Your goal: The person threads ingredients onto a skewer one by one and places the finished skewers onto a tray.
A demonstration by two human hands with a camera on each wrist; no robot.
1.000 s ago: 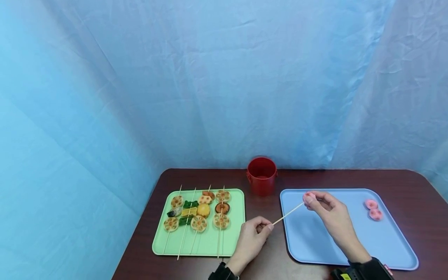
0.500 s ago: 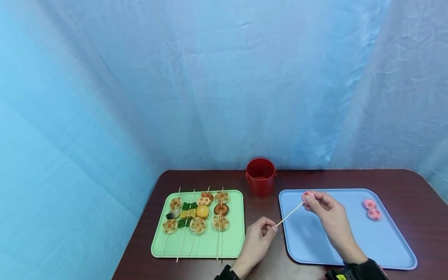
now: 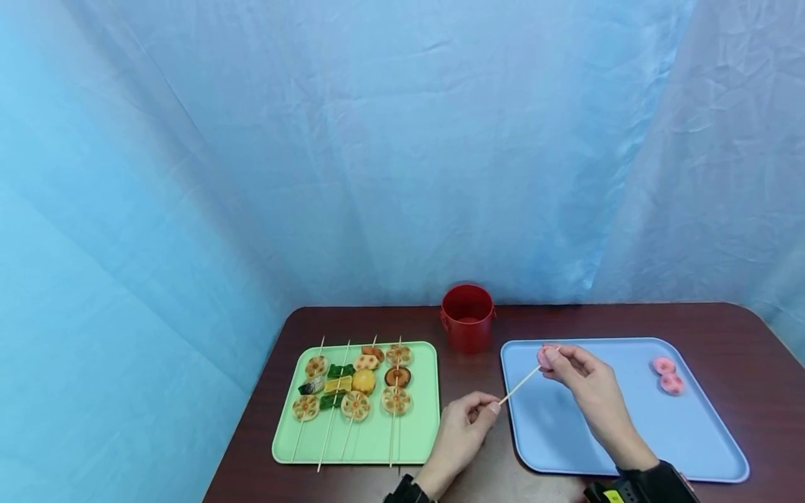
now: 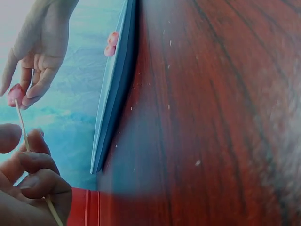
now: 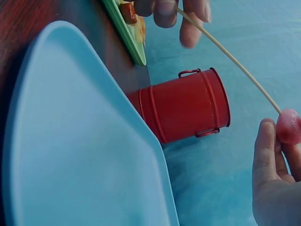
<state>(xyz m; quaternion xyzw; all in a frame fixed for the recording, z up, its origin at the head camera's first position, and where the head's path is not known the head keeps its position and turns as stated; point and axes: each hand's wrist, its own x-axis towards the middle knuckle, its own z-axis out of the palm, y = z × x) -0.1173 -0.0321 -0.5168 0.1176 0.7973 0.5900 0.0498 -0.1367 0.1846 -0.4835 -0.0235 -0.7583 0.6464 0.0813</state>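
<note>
My left hand (image 3: 462,433) pinches a thin wooden skewer (image 3: 519,385) between thumb and fingers, over the gap between the two trays. The skewer slants up to the right. At its far end my right hand (image 3: 590,398) pinches a pink, rounded food piece (image 3: 544,357) above the blue tray (image 3: 566,447). In the left wrist view the skewer (image 4: 21,120) runs into the underside of the pink piece (image 4: 15,95). The right wrist view shows the skewer (image 5: 235,61) bowing slightly where it meets the piece (image 5: 288,126). Two similar pink pieces (image 3: 671,383) lie touching at the blue tray's right side.
On the left, a green tray (image 3: 415,447) bears several loaded skewers with lotus root slices (image 3: 356,405), a mushroom slice (image 3: 397,377) and green and yellow pieces. Some skewer ends overhang its front rim. A red bucket (image 3: 468,328) stands behind, between the trays.
My left hand has moved slightly right with the skewer, closer to the right hand. The pink piece has turned a little in my right fingers.
</note>
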